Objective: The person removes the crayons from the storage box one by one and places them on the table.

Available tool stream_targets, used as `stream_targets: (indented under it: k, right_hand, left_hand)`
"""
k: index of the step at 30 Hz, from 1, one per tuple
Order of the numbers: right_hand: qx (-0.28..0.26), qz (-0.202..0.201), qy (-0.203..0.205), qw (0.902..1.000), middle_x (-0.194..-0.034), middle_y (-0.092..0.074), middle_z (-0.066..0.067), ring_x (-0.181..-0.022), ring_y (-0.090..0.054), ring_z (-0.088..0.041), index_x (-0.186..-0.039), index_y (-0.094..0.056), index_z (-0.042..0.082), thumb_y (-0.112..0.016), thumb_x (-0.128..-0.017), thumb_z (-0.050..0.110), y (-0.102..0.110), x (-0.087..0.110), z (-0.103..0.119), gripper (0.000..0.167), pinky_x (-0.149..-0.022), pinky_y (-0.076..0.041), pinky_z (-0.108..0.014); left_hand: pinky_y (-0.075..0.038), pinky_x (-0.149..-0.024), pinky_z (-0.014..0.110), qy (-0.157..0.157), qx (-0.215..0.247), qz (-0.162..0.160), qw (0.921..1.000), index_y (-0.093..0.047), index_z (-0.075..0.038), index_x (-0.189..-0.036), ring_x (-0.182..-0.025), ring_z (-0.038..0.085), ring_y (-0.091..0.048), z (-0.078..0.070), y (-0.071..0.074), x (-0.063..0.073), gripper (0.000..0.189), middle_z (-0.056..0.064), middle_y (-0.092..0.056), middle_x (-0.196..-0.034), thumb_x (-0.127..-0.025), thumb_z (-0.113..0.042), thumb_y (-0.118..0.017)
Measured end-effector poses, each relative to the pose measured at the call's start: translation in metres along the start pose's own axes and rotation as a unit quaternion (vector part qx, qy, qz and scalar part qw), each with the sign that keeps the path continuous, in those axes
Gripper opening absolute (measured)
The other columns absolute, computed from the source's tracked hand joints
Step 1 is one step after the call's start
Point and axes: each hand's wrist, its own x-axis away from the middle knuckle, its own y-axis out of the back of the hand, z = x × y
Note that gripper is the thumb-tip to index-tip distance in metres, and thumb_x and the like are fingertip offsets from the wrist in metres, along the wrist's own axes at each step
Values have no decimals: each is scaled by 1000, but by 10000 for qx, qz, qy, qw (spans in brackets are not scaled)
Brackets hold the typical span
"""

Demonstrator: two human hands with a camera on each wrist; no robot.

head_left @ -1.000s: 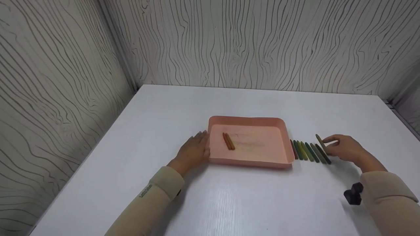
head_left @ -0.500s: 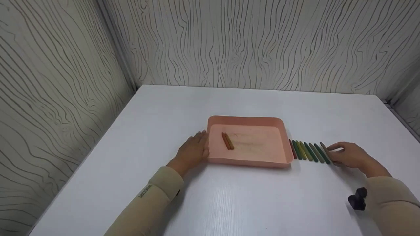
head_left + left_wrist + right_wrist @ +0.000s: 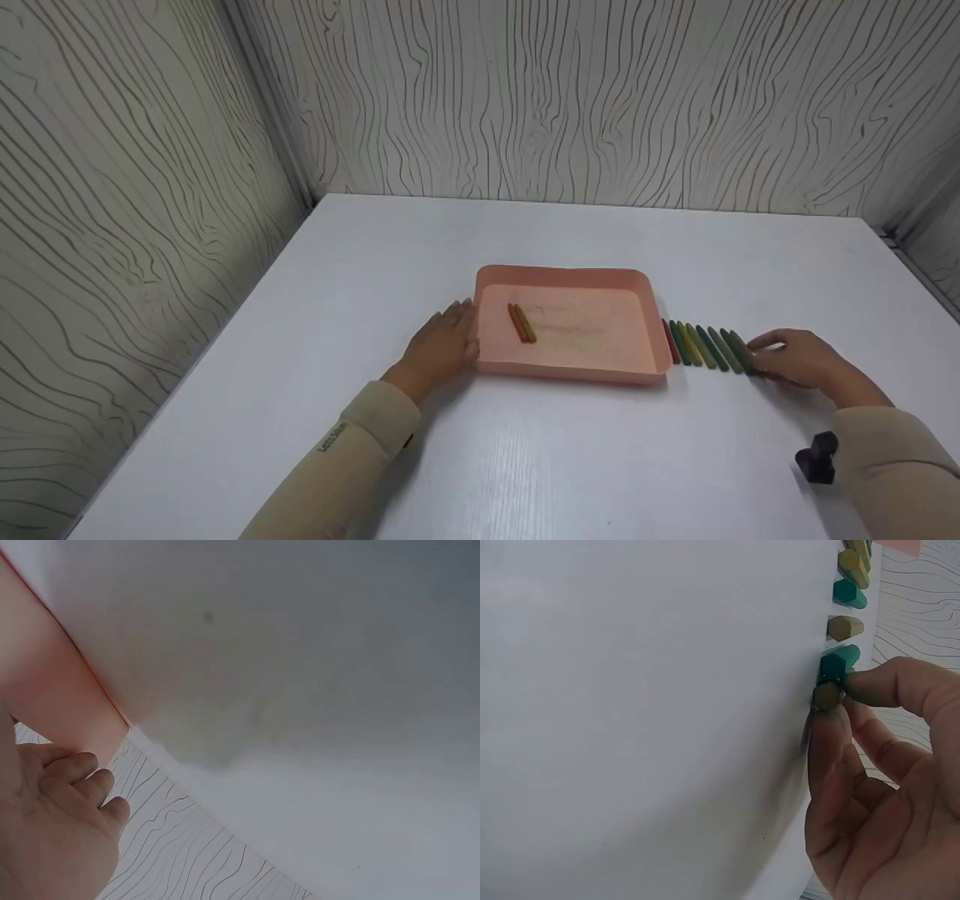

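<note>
My right hand (image 3: 799, 356) pinches an olive-brown crayon (image 3: 826, 697) between thumb and fingers, low at the table. It sits at the right end of a row of several crayons, right beside a green crayon (image 3: 840, 661). This row, with a yellow crayon (image 3: 691, 345) and a red crayon (image 3: 670, 342) in it, runs along the right side of a pink tray (image 3: 574, 374). Inside the tray lie an orange-red crayon (image 3: 517, 323) and an orange-brown crayon (image 3: 526, 323) side by side. My left hand (image 3: 439, 345) rests against the tray's left wall, fingers extended.
The white table (image 3: 525, 457) carries the tray and the crayon row. Wood-grain patterned panels (image 3: 570, 105) stand behind it and on the left. A black device (image 3: 817, 457) hangs at my right wrist.
My right hand has come down to the table and slightly right with the olive-brown crayon, then brought it left against the row's end. My left hand has stayed at the tray.
</note>
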Motion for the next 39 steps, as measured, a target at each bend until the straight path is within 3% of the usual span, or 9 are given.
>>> stream_targets:
  k: [9,12,16,19,28,39]
  right_hand:
    - [-134,-11,-31,9999,-115,-53,-36,-84,-64,-21,-127,-46,-16,-59,-87,24,6,5,1,58,-66,-52,-31]
    - [-104,-33,-36,9999,-117,-51,-38,-87,-64,-28,-128,-45,-16,-58,-89,25,9,8,3,58,-69,-53,-35]
    - [352,-369,144,9986,-121,-47,-41,-101,-55,-49,-128,-43,-16,-52,-93,33,10,11,6,61,-78,-50,-52]
    - [752,-784,237,9938,-123,-44,-43,-109,-44,-58,-128,-42,-16,-47,-96,41,10,13,9,66,-83,-43,-62]
    - [1095,-1326,-125,9850,-128,-39,-41,-112,-39,-60,-137,-35,-9,-36,-93,62,9,13,25,84,-75,-33,-74]
    - [1212,-2119,28,9697,-130,-31,-44,-108,-33,-66,-140,-35,-5,-38,-89,68,9,7,51,90,-76,-25,-81]
  left_hand:
    - [-22,-112,42,21,44,102,9999,-30,2,-147,-140,28,-25,0,0,2,56,15,-31,-151,-99,-25,-37]
    - [-23,-112,43,-25,29,54,10000,-31,3,-146,-139,29,-26,1,0,2,56,16,-32,-150,-98,-25,-37]
    - [-24,-112,44,-48,14,6,10000,-32,4,-145,-139,29,-27,1,0,1,56,17,-33,-150,-97,-24,-38]
    - [-24,-112,44,-48,36,-17,10000,-32,4,-145,-139,29,-27,1,1,1,55,17,-33,-150,-97,-23,-38]
    - [-24,-112,44,-97,23,14,9999,-31,4,-146,-139,29,-27,2,-1,1,56,17,-33,-150,-98,-23,-38]
    - [-22,-113,43,-83,80,89,9999,-30,2,-147,-140,28,-25,2,-1,0,55,15,-31,-151,-100,-25,-39]
